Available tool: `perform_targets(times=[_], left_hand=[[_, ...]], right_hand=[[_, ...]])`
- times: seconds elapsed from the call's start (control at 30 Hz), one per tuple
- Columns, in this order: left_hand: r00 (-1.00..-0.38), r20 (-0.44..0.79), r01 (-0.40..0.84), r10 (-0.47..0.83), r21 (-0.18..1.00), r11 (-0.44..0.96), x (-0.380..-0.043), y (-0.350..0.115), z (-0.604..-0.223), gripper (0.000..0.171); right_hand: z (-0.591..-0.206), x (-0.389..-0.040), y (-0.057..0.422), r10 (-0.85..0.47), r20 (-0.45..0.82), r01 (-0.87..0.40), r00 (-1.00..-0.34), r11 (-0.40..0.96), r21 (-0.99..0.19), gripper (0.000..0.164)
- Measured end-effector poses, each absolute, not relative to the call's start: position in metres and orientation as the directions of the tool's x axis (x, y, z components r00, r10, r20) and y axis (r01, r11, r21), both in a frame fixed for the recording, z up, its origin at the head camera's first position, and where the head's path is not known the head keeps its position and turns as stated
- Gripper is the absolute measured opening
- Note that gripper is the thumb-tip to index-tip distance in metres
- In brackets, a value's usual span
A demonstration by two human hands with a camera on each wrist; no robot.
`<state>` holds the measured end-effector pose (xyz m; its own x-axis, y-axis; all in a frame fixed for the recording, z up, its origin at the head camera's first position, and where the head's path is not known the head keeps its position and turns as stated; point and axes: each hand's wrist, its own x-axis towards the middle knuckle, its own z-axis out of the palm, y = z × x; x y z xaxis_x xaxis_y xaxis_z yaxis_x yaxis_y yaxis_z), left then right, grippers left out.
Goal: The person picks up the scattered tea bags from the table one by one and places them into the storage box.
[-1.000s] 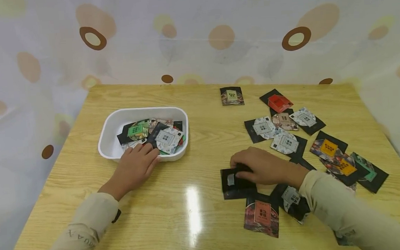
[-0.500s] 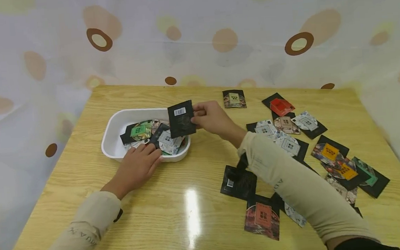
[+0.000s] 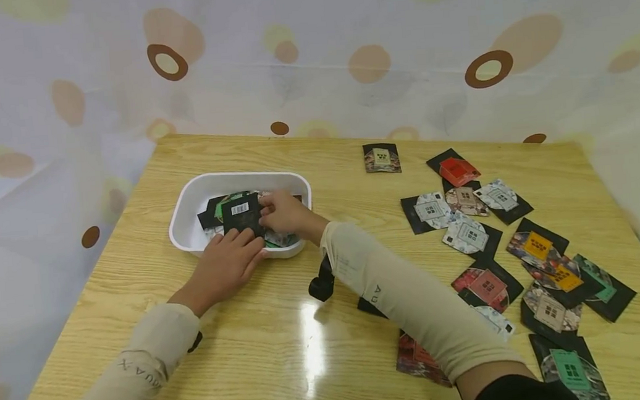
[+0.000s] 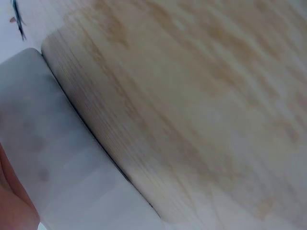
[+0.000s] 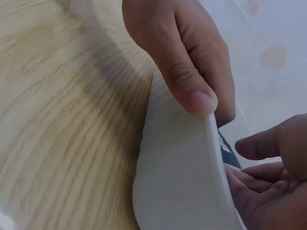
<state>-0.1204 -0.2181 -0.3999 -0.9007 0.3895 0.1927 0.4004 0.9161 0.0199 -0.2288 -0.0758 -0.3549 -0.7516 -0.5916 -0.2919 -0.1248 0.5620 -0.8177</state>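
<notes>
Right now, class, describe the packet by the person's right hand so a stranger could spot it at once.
On the wooden table stands a white tub. Inside it, by the right hand, is a black packet. Unlike the patterned packets around it, it shows a dark side with a white barcode.

From above, the head view looked forward and down over the worktop [image 3: 242,360] towards the patterned cloth [image 3: 303,34]. The left wrist view slanted close to the outer side of the white tub [image 3: 189,229]; the right wrist view looked, also closely, along its rim. All three shared tub and worktop; head and right wrist shared the left hand [image 3: 228,263] and right hand [image 3: 286,213].
</notes>
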Motion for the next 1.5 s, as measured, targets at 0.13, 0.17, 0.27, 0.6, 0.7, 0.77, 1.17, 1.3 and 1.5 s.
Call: perform_targets(times=[0.13, 0.17, 0.27, 0.6, 0.7, 0.77, 1.17, 1.3, 1.5], left_hand=[[-0.898, 0.199, 0.404, 0.393, 0.013, 0.915, -0.120, -0.218, -0.402, 0.020], [-0.898, 0.196, 0.404, 0.394, 0.010, 0.915, -0.120, -0.218, -0.403, 0.020], [-0.901, 0.190, 0.399, 0.390, 0.005, 0.917, -0.120, -0.219, -0.403, 0.020], [-0.902, 0.179, 0.401, 0.392, 0.011, 0.916, -0.120, -0.217, -0.401, 0.020], [-0.899, 0.186, 0.404, 0.396, 0.006, 0.915, -0.119, -0.217, -0.401, 0.019], [-0.896, 0.197, 0.407, 0.398, 0.004, 0.913, -0.120, -0.217, -0.401, 0.019], [-0.899, 0.188, 0.403, 0.395, 0.004, 0.915, -0.120, -0.217, -0.400, 0.020], [-0.902, 0.177, 0.401, 0.394, 0.009, 0.916, -0.119, -0.216, -0.399, 0.021], [-0.901, 0.186, 0.401, 0.392, 0.009, 0.916, -0.119, -0.216, -0.399, 0.020]], right_hand=[[-0.348, -0.230, -0.059, -0.655, -0.191, -0.279, -0.731, 0.543, -0.792, 0.048], [-0.344, -0.231, -0.053, -0.664, -0.156, -0.303, -0.731, 0.521, -0.798, 0.047], [-0.330, -0.234, -0.032, -0.677, -0.068, -0.348, -0.733, 0.459, -0.818, 0.040], [-0.322, -0.225, 0.077, -0.704, -0.164, -0.527, -0.691, 0.646, -0.552, 0.020], [-0.332, -0.211, 0.108, -0.702, -0.284, -0.554, -0.653, 0.698, -0.453, 0.026], [-0.339, -0.202, 0.123, -0.675, -0.358, -0.557, -0.645, 0.736, -0.385, 0.037], [-0.371, -0.191, 0.137, -0.716, -0.383, -0.577, -0.583, 0.697, -0.426, 0.033], [-0.365, -0.207, 0.131, -0.767, -0.339, -0.478, -0.545, 0.616, -0.625, 0.016], [-0.334, -0.230, 0.089, -0.644, -0.240, -0.185, -0.726, 0.519, -0.834, 0.018]])
